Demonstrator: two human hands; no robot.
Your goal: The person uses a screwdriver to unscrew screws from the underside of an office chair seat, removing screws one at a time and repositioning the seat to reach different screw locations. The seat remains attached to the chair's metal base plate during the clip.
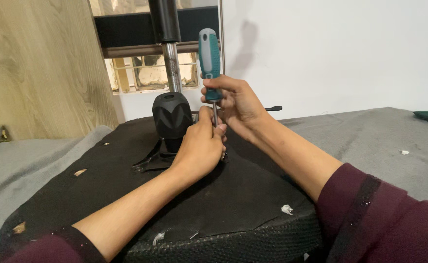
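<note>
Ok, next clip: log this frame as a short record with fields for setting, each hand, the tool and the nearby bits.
setting: upturned chair seat, black fabric underside, lying on a grey cloth
right hand: wrapped around the handle of the screwdriver, which stands upright
left hand: fingers steadying the metal shaft low down, near the tip
tool: teal and grey handle, tip hidden behind the left hand
nearby: black plastic collar around a metal column
debris: white scraps on the seat

Even indoor light, sharp, soft shadows
</note>
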